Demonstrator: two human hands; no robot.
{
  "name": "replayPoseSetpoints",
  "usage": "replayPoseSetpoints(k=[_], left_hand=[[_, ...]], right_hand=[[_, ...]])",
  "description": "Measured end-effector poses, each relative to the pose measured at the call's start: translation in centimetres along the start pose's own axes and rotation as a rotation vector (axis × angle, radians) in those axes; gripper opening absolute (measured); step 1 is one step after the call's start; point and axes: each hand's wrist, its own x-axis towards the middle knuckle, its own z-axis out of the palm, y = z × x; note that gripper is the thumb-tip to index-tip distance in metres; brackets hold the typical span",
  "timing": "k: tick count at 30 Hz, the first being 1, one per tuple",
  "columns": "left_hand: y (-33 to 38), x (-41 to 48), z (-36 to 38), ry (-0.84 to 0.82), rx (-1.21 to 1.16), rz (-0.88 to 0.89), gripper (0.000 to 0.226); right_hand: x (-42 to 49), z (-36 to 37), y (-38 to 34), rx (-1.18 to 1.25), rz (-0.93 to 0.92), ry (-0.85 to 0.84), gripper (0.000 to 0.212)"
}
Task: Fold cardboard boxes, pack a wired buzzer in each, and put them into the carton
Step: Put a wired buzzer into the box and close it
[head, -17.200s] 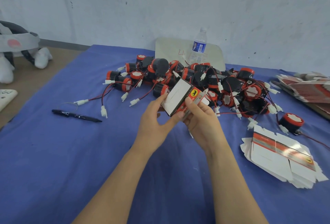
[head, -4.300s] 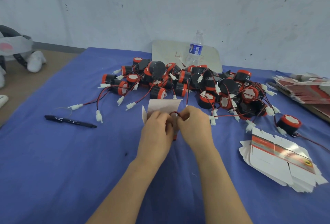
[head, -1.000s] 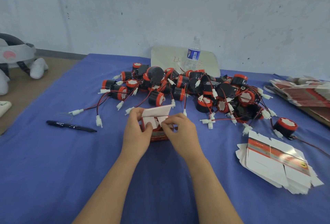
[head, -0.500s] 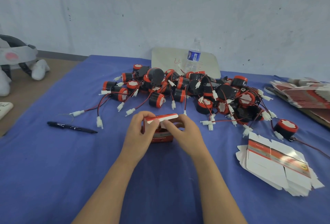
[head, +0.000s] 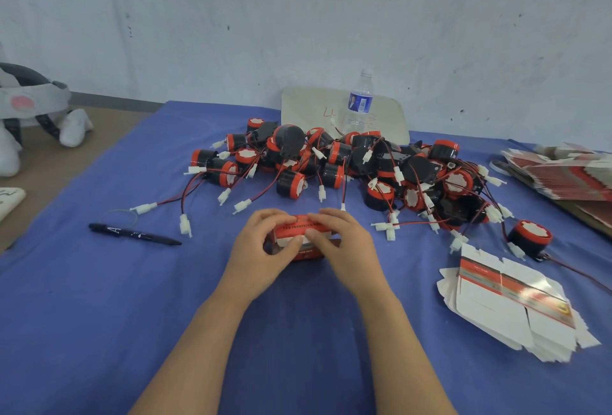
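Head view showed the small box (head: 308,253) on the blue cloth (head: 99,298), near the buzzers (head: 347,166). The left hand (head: 261,250) and the right hand (head: 346,249) were curled around it, thumbs on the lid (head: 303,226). It seemed best to tuck the lid in slowly, sides held steady.

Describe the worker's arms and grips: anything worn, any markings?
Nothing worn. The left grip and right grip are bare hands, with no gloves, rings or tape visible. The left forearm and right forearm are bare down to the frame's bottom edge: no sleeves, watch, wristband or cable in view. No markings show.
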Motion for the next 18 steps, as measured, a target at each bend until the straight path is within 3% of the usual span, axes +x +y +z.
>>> replayPoseSetpoints(k=[3,6,14,18], left_hand=[[0.0,0.2,-0.1,0.0,0.079,0.04,0.02],[-0.1,0.2,-0.1,0.013,0.159,0.095,0.019],[-0.2,0.3,0.0,0.071,0.132,0.097,0.015],[0.0,0.0,0.1,0.06,0.096,0.074,0.011]], right_hand=[[0.0,0.4,0.0,-0.02,-0.029,0.056,0.024],[-0.1,-0.2,0.3,0.036,-0.008,-0.045,0.031],[0.1,-0.2,0.4,0.047,-0.032,-0.007,0.024],[0.1,-0.7,0.7,0.101,0.006,-0.094,0.024]])
